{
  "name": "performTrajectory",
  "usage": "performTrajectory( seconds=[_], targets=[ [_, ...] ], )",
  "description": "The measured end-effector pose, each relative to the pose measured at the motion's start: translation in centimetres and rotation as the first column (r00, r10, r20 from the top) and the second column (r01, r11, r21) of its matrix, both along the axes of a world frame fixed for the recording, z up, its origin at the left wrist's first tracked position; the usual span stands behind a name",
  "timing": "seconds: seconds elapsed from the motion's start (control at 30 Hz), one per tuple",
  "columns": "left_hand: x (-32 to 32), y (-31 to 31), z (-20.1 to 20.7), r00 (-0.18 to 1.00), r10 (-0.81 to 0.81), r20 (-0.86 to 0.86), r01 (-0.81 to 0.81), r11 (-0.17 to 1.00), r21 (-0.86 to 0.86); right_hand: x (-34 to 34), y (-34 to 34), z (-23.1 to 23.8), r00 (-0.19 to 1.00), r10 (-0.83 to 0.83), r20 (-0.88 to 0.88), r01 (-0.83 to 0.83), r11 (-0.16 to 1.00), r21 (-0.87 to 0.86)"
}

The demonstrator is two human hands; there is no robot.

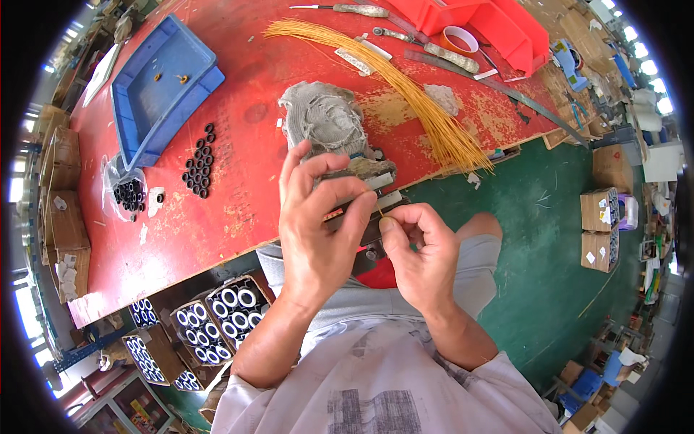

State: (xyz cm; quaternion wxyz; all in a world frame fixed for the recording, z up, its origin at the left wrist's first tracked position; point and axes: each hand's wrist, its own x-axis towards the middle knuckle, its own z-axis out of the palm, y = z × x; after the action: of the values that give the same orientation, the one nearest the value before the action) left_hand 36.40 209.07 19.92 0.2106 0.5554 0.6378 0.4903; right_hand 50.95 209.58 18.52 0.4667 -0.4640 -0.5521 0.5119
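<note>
Between my two hands runs a short, thin yellowish strand (380,210). The thumb and forefinger of my left hand (314,228) pinch together at its upper end, the other fingers raised. My right hand (423,253) grips the lower end between thumb and bent forefinger. Just beyond them, at the table edge, is a dark metal fixture (371,249) with pale jaw-like bars, partly hidden by my left hand. A rumpled grey knitted cloth (318,116) lies behind it. Farther back, a long bundle of yellow-orange strands (405,83) fans out toward the edge.
Left on the red table (238,166) are a blue tray (155,94) with two small brass-coloured pieces, black rings (199,166) and a plastic bag (126,188) of more. Red bins (499,29), a tape roll (460,40) and tools lie far right. Boxes of white-rimmed cylinders (202,333) stand below.
</note>
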Motion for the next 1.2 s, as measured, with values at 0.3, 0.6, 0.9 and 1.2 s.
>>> performTrajectory(
  seconds=[0.3, 0.6, 0.9, 1.2],
  targets=[
    [-1.0, -0.3, -0.2, 0.984, 0.064, -0.166, -0.039, 0.988, 0.148, 0.2, 0.0, 0.2, 1.0, 0.027, -0.008, -0.026, 0.999, 0.031],
    [-0.5, 0.4, 0.3, 0.997, -0.024, -0.078, 0.02, 0.998, -0.054, 0.2, 0.0, 0.5, 0.997, 0.056, -0.047, -0.056, 0.998, 0.002],
    [-0.9, 0.9, 1.5, 0.994, -0.081, -0.075, 0.068, 0.985, -0.156, 0.1, 0.1, 0.6, 0.997, 0.05, -0.062, -0.052, 0.998, -0.026],
    [-0.1, 0.4, -0.5, 0.999, -0.015, -0.041, 0.017, 0.999, 0.041, 1.1, -0.3, 1.2, 0.986, 0.091, -0.141, -0.104, 0.99, -0.09]
  ],
)
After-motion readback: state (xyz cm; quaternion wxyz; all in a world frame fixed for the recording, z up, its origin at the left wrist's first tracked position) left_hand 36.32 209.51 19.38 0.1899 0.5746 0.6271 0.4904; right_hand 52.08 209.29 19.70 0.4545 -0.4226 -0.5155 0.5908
